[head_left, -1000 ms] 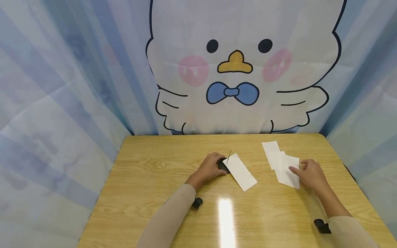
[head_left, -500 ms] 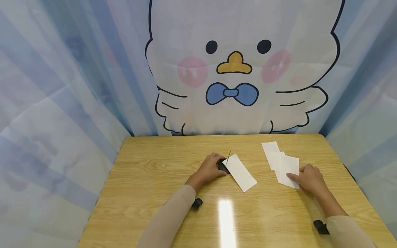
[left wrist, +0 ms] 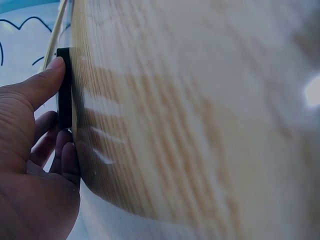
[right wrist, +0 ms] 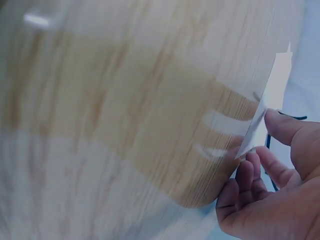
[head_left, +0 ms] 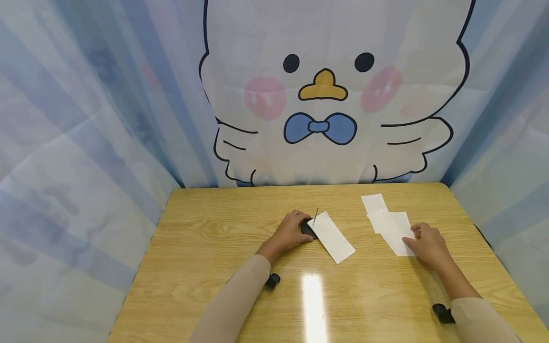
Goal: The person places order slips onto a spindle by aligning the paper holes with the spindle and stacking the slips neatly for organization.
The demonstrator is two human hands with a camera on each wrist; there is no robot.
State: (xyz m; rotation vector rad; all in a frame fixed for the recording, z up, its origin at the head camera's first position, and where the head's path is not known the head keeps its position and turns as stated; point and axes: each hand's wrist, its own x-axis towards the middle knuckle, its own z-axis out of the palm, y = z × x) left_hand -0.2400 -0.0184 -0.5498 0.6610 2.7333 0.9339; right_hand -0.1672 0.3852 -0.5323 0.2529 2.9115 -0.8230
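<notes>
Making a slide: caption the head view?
Left hand holds a flat black base; right hand pinches a white paper rectangle.

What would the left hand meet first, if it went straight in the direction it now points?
The black base, which the left hand already holds; just beyond, probably the white slip at the thin pin, though depth is unclear.

The left hand (head_left: 288, 233) gripped a black-based bill spike (head_left: 307, 229), its thin rod (head_left: 316, 216) rising at the corner of a white paper slip (head_left: 334, 239). The right hand (head_left: 429, 245) pinched the edge of the nearest of some overlapping slips (head_left: 398, 231) on the wood-grain table (head_left: 206, 238). Behind hung a curtain (head_left: 77, 119) printed with a cartoon bird (head_left: 328, 40).
</notes>
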